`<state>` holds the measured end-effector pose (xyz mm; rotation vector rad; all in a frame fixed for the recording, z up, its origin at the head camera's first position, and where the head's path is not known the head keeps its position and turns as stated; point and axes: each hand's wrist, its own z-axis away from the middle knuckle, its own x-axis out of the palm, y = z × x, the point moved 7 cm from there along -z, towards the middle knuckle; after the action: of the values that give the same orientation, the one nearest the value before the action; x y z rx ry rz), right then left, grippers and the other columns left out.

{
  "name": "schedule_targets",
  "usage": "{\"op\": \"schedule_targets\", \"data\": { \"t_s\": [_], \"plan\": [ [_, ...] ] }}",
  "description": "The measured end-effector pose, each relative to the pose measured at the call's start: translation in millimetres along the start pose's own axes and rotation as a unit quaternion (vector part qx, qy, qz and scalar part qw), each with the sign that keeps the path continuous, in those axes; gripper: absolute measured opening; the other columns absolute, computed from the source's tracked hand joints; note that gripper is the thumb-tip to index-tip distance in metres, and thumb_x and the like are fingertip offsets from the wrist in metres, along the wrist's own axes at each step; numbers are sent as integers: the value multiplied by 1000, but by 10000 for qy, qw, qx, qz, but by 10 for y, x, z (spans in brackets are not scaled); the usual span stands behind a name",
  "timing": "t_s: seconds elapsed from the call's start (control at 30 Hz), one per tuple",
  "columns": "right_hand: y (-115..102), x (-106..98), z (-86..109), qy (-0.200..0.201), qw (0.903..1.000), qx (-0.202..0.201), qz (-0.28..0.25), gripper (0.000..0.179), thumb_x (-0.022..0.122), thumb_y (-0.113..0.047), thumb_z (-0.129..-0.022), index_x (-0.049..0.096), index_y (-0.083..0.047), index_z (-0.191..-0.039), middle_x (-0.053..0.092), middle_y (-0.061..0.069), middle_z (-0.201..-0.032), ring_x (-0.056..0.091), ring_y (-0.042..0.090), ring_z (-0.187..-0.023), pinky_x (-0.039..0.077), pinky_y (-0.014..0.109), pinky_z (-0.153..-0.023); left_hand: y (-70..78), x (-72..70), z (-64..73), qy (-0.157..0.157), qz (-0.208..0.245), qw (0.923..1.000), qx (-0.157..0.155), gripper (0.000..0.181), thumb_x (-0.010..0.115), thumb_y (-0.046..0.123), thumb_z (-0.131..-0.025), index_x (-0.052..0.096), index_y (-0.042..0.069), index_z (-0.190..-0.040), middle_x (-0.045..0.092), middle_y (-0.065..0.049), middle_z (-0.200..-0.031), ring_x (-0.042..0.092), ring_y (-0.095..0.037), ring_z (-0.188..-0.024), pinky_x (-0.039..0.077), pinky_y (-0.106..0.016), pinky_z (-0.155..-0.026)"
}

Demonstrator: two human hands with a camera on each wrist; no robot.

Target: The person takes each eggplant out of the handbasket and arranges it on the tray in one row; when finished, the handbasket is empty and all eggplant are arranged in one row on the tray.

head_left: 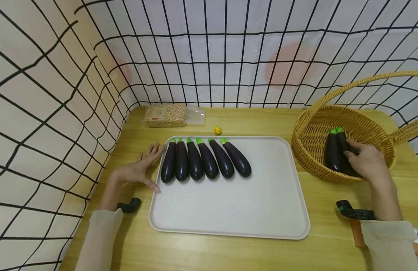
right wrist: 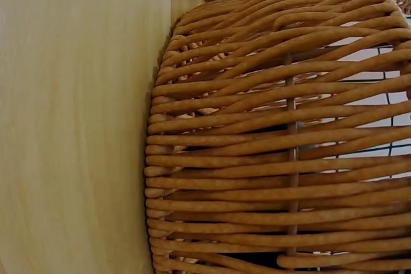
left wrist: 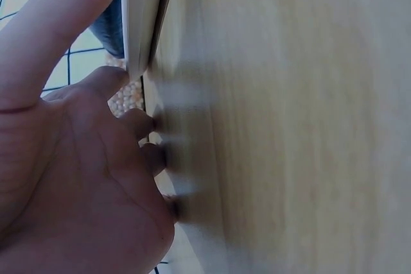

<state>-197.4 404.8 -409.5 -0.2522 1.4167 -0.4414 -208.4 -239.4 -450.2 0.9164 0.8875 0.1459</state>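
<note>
In the head view, several dark eggplants with green caps lie side by side on the left part of a white tray. My left hand rests at the tray's left edge, fingers spread and thumb at the rim; the left wrist view shows its palm beside the tray's side. Over at the right, my right hand reaches into a wicker basket and grips an eggplant between thumb and fingers. Another eggplant lies against it. In the right wrist view, the basket's woven wall hides that hand.
Behind the tray lie a bag of grains and a small yellow wrapped candy. The basket's tall handle arches over its opening. Black wire grid borders the wooden table at the back and left.
</note>
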Motion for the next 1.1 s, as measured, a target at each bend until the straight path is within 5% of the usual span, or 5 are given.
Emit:
{"op": "schedule_targets", "data": {
  "t_s": [0.17,0.43,0.53,0.83,1.1],
  "plan": [
    [13,-3,-15,85,10000,-12,-47,54,42,-20,-109,34,11,-152,39,57,-134,54,51,-88,34,52,-78,-7,9,3,-5,6,10000,-3,146,96,36,-69,-11,11,-166,-33,-26,-165,-38,-46,-150,-25,-75,-115],
    [48,53,-40,-227,9979,132,-589,60,38,-33,-111,31,3,-158,44,52,-137,59,40,-88,39,27,-59,-9,3,5,12,-52,10000,-2,147,96,38,-69,-11,10,-166,-32,-26,-165,-37,-47,-150,-24,-75,-115],
    [34,50,-45,-140,9983,137,-542,58,35,-29,-111,31,3,-158,51,50,-129,56,29,-68,37,28,-54,-3,1,4,11,-58,10000,7,147,96,38,-69,-10,11,-166,-32,-26,-165,-36,-47,-151,-24,-75,-115],
    [-47,26,-58,287,9994,-174,-111,53,35,-23,-109,38,4,-155,59,45,-104,42,21,-58,32,31,-53,-2,0,12,9,-76,10000,4,147,96,39,-68,-11,11,-166,-32,-27,-165,-36,-48,-150,-24,-75,-115],
    [-35,39,-68,158,9997,-172,61,60,43,-33,-110,37,9,-152,54,47,-129,62,53,-87,48,56,-71,-9,0,8,14,-12,10000,-60,148,96,41,-68,-11,11,-166,-32,-27,-165,-37,-47,-151,-25,-74,-115]
  ]
}}
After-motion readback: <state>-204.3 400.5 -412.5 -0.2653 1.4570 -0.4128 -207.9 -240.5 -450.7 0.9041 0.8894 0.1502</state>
